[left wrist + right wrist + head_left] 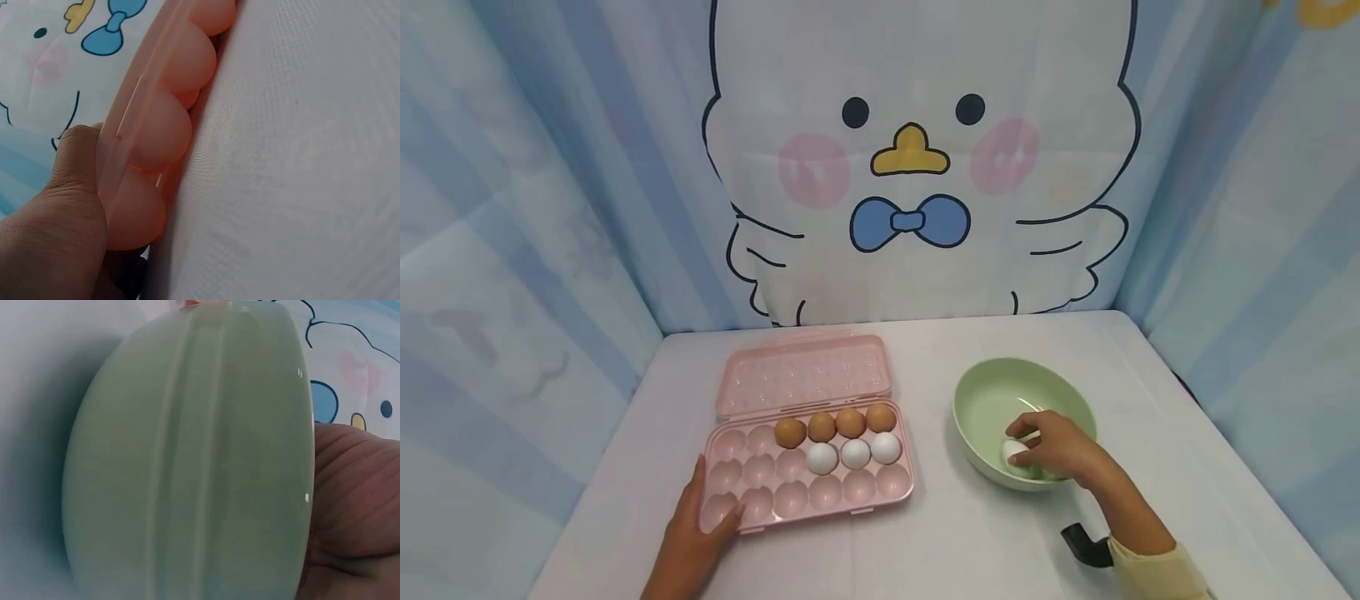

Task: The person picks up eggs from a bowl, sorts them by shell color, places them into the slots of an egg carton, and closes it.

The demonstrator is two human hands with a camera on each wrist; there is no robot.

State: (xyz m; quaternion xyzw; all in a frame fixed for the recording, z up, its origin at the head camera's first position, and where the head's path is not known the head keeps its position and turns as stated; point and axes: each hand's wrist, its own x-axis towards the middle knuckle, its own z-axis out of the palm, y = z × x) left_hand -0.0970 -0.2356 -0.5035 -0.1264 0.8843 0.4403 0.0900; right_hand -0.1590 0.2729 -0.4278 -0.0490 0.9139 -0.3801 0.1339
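Observation:
In the head view, a pink egg carton (797, 497) lies with its lid (808, 377) folded back. A row of several brown eggs (822, 427) sits along its far side, with three white eggs (855, 454) in the middle row. My left hand (694, 525) grips the carton's left end, thumb on the near edge; in the left wrist view the thumb (78, 156) presses against the rim. My right hand (1060, 446) reaches into a green bowl (988, 387) and holds a white egg (1013, 450) between thumb and fingers. The bowl's wall (187, 456) hides those fingers in the right wrist view.
A white cloth covers the table (917, 550). Curtains (535, 250) with a cartoon bird surround its back and sides. Beside my right wrist is a black strap-like piece (1086, 546). The carton stands left of the bowl, with a gap between them.

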